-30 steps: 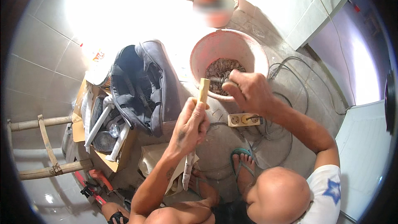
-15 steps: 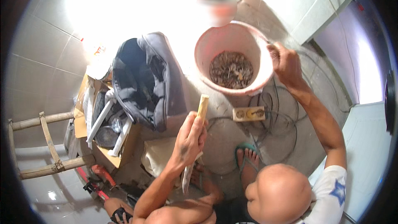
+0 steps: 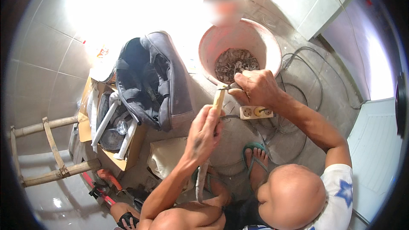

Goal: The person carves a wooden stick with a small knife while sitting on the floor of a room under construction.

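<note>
The thing in hand is a short, pale wooden stick [image 3: 218, 99], squarish and light tan, held nearly upright over the floor just in front of the pink bucket [image 3: 272, 47]. A grey length, perhaps a cable or sleeve, hangs down from below the fist toward the feet; what it is cannot be made out.

The left hand [image 3: 203, 134] is wrapped tight round the lower part of the stick, fingers curled shut, only the top end showing above the knuckles. The right hand [image 3: 255, 87] is bunched closed on a small dark metal tool [image 3: 225, 87], whose tip meets the top of the stick; the kind of tool is too small to tell. The two hands sit close together, one just above the other.

The bucket stands on a grey tiled floor [image 3: 42, 59], its bottom covered in brownish rubble and scraps. Just beside the right wrist lies a white power strip [image 3: 254, 111] with dark cables looping around it on the floor. To the left a dark grey bag [image 3: 170, 85] gapes open, leaning over a cardboard box [image 3: 128, 153] that holds white pipe pieces. Further left, a wooden ladder [image 3: 51, 145] lies flat. A foot in a teal sandal [image 3: 255, 159] rests below the power strip. Strong glare washes out the tiles at the top.
</note>
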`<state>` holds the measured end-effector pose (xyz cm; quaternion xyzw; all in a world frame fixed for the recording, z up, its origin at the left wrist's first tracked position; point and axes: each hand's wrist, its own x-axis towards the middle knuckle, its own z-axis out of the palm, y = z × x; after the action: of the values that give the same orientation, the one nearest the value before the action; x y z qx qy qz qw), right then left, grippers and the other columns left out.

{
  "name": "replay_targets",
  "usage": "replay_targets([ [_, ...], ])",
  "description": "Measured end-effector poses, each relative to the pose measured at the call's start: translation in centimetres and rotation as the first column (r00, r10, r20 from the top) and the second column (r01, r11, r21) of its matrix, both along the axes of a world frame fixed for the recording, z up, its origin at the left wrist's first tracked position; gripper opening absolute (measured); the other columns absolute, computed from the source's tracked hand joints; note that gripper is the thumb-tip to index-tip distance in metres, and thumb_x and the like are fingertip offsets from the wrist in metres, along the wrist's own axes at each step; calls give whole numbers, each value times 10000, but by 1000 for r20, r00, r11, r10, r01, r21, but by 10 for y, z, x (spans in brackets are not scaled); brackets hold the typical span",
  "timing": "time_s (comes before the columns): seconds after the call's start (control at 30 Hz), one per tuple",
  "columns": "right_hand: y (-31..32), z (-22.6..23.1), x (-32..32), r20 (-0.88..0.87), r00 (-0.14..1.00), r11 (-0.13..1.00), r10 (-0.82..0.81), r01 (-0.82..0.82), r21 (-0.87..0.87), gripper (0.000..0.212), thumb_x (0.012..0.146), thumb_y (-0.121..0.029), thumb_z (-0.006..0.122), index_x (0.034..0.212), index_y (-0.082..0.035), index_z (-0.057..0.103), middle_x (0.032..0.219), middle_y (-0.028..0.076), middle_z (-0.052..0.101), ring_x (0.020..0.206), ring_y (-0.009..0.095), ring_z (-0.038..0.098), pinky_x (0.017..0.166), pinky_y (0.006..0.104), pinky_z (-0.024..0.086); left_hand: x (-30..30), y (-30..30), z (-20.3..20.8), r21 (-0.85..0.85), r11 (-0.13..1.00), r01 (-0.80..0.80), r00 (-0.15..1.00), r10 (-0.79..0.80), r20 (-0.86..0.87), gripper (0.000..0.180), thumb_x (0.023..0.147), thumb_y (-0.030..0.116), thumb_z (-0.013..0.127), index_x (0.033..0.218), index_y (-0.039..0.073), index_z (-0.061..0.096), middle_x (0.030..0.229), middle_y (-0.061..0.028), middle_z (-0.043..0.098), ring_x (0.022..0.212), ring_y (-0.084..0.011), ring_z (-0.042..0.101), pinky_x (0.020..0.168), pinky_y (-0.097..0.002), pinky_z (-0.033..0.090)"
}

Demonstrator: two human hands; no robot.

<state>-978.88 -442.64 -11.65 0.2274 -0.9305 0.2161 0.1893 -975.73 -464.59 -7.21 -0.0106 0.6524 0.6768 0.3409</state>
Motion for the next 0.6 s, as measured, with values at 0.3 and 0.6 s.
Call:
replay_targets([
  [0.3,55,45,-22,-92,927,898,-365,325,-296,250,934,-220,574,791,-20,616,681,131,639,588,274,641,527,370,494,-6,-9,-2,65,997,28,995,-21,-103,288,1050,358,356,1070,82,436,684,15,410,441,-38,331,375,-199,311],
  [0.6,-22,43,12,58,993,949,107,-84,-304,296,832,-258,710,749,-10,571,629,138,559,547,314,593,492,391,465,-7,-1,15,152,988,17,994,-1,-107,328,1043,359,384,1001,64,520,662,7,439,455,-52,352,417,-185,318],
])
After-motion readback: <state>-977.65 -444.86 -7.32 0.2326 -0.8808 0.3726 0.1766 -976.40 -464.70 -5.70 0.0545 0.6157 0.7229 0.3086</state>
